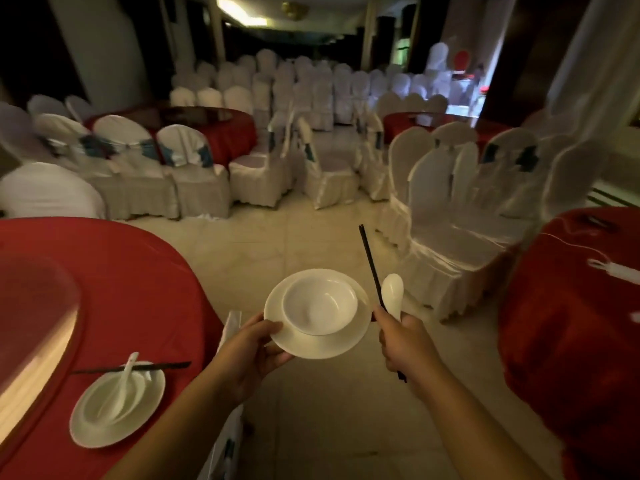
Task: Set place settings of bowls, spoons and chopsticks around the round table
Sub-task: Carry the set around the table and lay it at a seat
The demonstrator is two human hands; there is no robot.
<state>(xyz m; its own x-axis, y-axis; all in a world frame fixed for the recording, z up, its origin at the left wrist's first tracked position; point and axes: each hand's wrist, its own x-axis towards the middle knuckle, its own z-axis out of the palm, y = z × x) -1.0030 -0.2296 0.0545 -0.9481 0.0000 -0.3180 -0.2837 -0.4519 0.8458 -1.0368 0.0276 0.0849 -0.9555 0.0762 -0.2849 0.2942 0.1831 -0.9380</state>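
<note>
The left hand (254, 348) holds a plate (318, 337) by its rim, fingers curled under, with a bowl (320, 304) riding on it. The right hand (403, 344) grips black chopsticks (370, 265) and a white spoon (392, 292) together. All of it is in the air over the floor, between tables. Keep the plate level so the bowl doesn't slide, then lower it onto the red surface (114, 271) — well apart from the finished setting (117, 403).

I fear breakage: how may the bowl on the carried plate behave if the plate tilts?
The bowl sits loose on the plate, so it would probably slide. It looks glazed, likely slippery and fragile. Only the left hand grips the rim, so tipping seems possible.
</note>
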